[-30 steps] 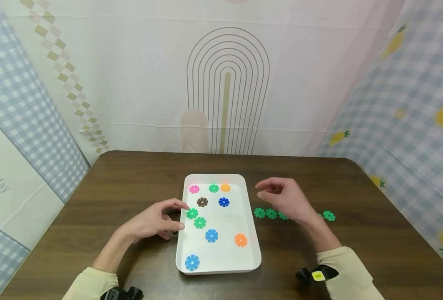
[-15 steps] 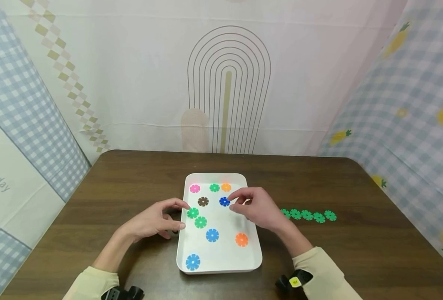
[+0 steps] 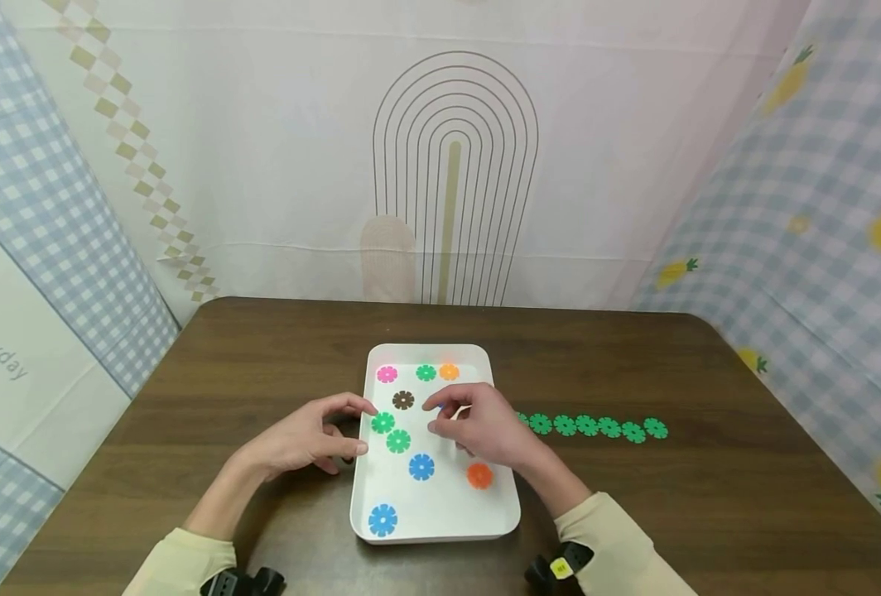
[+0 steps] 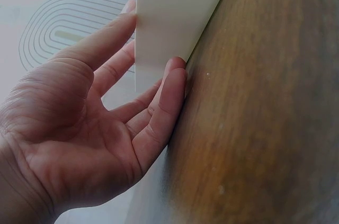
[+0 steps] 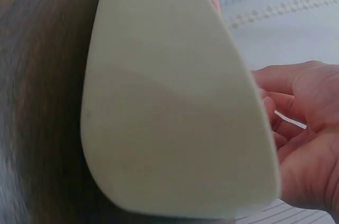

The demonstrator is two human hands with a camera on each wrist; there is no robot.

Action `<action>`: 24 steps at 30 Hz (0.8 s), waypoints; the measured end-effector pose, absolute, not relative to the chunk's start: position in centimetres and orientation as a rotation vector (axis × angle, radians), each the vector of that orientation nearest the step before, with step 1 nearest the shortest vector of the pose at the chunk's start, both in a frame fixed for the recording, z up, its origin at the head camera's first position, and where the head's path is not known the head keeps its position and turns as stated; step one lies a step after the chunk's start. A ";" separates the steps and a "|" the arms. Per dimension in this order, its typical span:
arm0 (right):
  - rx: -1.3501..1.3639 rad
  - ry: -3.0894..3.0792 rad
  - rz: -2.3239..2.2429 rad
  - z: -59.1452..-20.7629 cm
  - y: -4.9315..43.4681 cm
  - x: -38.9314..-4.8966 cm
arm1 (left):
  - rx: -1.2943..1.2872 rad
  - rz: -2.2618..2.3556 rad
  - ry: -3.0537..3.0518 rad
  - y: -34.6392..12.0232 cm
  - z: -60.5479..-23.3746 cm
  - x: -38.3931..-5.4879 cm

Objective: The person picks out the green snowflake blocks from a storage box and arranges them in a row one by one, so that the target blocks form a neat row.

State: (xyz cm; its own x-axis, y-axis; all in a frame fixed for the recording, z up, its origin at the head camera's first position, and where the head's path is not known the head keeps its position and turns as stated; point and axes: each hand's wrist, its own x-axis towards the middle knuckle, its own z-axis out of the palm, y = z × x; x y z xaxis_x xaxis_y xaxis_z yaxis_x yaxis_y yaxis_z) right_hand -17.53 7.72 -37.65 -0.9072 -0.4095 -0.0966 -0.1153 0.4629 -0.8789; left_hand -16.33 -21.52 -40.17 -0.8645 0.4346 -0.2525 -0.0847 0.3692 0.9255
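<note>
A white tray point(image 3: 455, 517) holds several notched plastic discs. My left hand point(image 3: 310, 437) rests at its left side, thumb and fingertips touching the rim. In the left wrist view, the fingers lie against the tray's outer wall point(image 4: 169, 17). Over the tray's right half hovers my right hand point(image 3: 485, 426), thumb and forefinger bent and apart, nothing visible between them. It mostly hides a dark blue disc point(image 3: 441, 406). Two green discs point(image 3: 398, 440) lie near the left rim, with a brown disc point(image 3: 403, 400) above and a light blue disc point(image 3: 421, 467) below them.
A row of green discs point(image 3: 585, 425) lies on the brown table point(image 3: 709, 497), right of the tray. Pink point(image 3: 387, 374) and yellow-orange point(image 3: 449, 372) discs sit at the tray's far end. A patterned cloth point(image 3: 284, 165) hangs behind the table.
My right hand has moved left from above the green row to over the tray, and now covers most of the dark blue disc. The left hand has stayed at the rim.
</note>
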 end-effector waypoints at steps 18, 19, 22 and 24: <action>-0.343 2.482 -1.303 -39.2 4.6 -17.5 | 0.303 1.499 2.182 -21.7 -40.1 -16.3; -0.343 2.494 -1.283 -39.3 4.5 -17.6 | 0.305 1.498 2.183 -21.7 -40.1 -16.4; -0.338 2.524 -1.222 -39.4 4.2 -17.6 | 0.310 1.499 2.180 -21.7 -40.0 -16.4; -0.337 2.541 -1.189 -39.5 4.0 -17.7 | 0.310 1.497 2.182 -21.7 -40.0 -16.4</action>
